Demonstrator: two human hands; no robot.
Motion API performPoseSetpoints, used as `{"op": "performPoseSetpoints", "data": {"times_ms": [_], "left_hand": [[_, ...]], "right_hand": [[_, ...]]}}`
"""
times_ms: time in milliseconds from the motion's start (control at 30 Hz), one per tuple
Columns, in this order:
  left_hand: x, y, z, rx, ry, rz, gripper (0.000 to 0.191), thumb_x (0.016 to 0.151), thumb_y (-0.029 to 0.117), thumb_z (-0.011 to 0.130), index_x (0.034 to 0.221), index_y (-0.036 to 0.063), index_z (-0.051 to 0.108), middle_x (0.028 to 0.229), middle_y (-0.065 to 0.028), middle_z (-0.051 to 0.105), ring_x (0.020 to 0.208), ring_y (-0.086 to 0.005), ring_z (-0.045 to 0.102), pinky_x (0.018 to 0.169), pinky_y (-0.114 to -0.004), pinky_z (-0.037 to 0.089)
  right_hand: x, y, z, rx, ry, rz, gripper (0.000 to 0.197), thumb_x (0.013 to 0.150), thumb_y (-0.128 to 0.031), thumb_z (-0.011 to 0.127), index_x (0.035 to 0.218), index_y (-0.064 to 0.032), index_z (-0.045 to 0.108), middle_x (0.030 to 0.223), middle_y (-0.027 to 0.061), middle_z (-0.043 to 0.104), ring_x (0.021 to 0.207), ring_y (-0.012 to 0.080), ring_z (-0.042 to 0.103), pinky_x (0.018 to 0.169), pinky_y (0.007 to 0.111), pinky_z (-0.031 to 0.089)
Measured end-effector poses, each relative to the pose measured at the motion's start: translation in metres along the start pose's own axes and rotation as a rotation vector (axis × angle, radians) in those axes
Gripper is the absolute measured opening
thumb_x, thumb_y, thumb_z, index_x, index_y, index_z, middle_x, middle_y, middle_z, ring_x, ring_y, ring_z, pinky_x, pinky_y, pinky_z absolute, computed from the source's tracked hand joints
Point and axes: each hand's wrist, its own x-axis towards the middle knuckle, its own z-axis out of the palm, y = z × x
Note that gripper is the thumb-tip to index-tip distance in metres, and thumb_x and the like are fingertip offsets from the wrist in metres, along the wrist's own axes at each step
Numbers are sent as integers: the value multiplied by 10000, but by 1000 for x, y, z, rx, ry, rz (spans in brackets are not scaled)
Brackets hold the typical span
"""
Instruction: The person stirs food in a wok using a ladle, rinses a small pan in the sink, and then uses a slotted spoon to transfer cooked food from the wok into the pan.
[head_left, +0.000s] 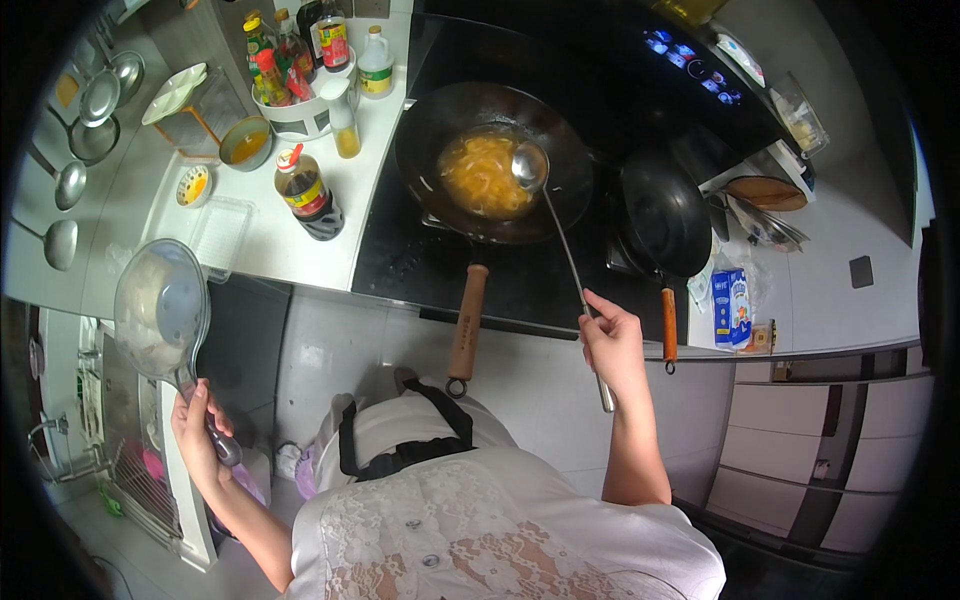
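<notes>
My left hand (201, 424) grips the handle of a large translucent grey plastic scoop (159, 307), raised off to the left, beyond the counter's front edge. Whether the scoop holds anything is hard to tell. In my right hand (615, 341) is the long handle of a steel ladle (531, 166), whose bowl is over the right part of the food in a dark wok (559, 127). Yellow-orange food in liquid (484, 176) lies in the bottom of the wok. The wok's wooden handle (468, 322) points toward me, with neither hand on it.
A black frying pan (664, 217) sits right of the wok on the black cooktop (397, 262). On the left counter stand a dark sauce bottle (307, 195), an oil bottle (345, 124), a bowl with orange liquid (247, 146) and a clear plastic tray (221, 236). Ladles hang on the left wall.
</notes>
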Motion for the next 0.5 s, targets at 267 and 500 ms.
{"op": "performPoseSetpoints", "data": {"times_ms": [267,500], "left_hand": [[1,-1,6,29,-35,-11,169,867,155,552,933,6,506,636,3,467,419,-44,418,360,-163,357],[-1,-1,6,9,-30,-2,171,865,154,554,933,6,505,632,4,469,406,-45,415,354,-160,353]], "right_hand": [[-3,1,4,102,-55,1,368,841,-17,512,1205,31,491,517,-10,474,383,40,390,355,196,311],[22,9,25,268,-91,-1,379,846,-42,536,1219,7,485,541,-1,509,378,50,419,350,200,324]]}}
